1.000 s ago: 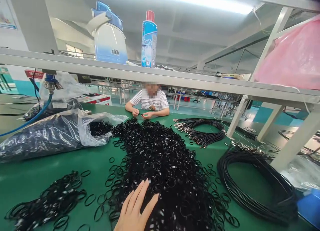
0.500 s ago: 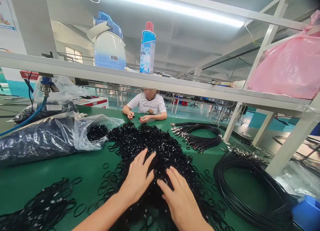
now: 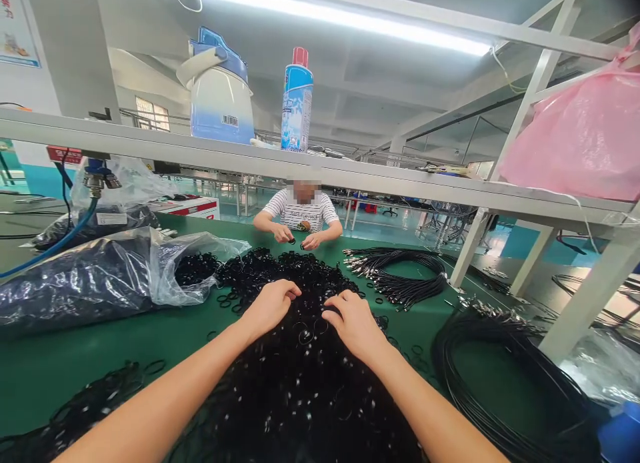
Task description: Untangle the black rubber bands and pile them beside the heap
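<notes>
A large heap of thin black rubber rings (image 3: 310, 383) spreads over the green table and reaches the near edge of the view. My left hand (image 3: 270, 307) rests at the heap's left side, fingers bent inward and partly hidden by the hand. Opposite it, my right hand (image 3: 354, 321) touches the rings from the right, its thumb and fingers apart and curved toward the left hand. Between the hands lie loose rings, and neither hand shows a firm hold on any.
A clear plastic bag (image 3: 100, 276) of black rings lies left, near a smaller ring pile (image 3: 95, 399). Coiled black cables (image 3: 450, 363) lie right. Overhead runs a shelf (image 3: 380, 173) with a jug (image 3: 223, 96) and a spray can (image 3: 297, 103). Across the table a person (image 3: 303, 213) handles small black pieces.
Both hands have moved forward, farther up the heap, with fingers more bent. Black rings now fill the near area between my forearms. The person opposite has shifted slightly.
</notes>
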A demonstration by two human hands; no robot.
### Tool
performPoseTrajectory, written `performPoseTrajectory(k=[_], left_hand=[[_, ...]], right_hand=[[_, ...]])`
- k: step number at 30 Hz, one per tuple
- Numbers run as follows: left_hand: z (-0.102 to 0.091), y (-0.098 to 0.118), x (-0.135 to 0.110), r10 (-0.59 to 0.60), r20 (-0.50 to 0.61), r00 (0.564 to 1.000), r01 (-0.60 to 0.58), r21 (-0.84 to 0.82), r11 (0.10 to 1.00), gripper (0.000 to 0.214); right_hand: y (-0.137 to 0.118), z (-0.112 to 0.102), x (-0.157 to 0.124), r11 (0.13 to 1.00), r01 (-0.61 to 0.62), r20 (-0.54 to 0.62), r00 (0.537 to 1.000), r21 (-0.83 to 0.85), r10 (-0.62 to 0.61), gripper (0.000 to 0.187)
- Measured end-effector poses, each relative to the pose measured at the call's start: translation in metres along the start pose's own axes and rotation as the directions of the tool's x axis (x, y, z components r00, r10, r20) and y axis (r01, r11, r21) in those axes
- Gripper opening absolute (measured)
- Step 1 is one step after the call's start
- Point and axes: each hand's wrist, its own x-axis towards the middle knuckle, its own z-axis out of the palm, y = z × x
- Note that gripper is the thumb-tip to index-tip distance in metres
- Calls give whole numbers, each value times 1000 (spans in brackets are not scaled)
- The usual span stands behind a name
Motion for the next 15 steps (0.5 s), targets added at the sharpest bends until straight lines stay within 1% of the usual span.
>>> performPoseTrajectory(k=[1,4,6,8,12,15], left_hand=[[-3,-1,-2,3,-3,1000,-3,-6,1000,17],[-11,-1,-13,12,1,1000,-12,-16,1000,26],[-16,0,-22,18,16,1000,-18,-25,1000,28],[-21,1,-31,21,35,999,-19,-42,999,28],[-28,6,-52,-11,57,998,16,-84,996,28],[-43,5,-76,-42,41,998,46,-95,994,26]], right_hand=[[0,-2,0,1000,-2,7,1000,18,2,16],[-3,-9,-4,998,-4,7,1000,69,3,22],[-8,-15,-10,996,-8,-9,1000,90,8,27],[-13,-23,-19,995,-13,-32,999,104,16,25],[-25,-39,-50,991,-24,-73,997,131,34,18],[-32,-47,-86,987,-37,-116,992,154,55,18]])
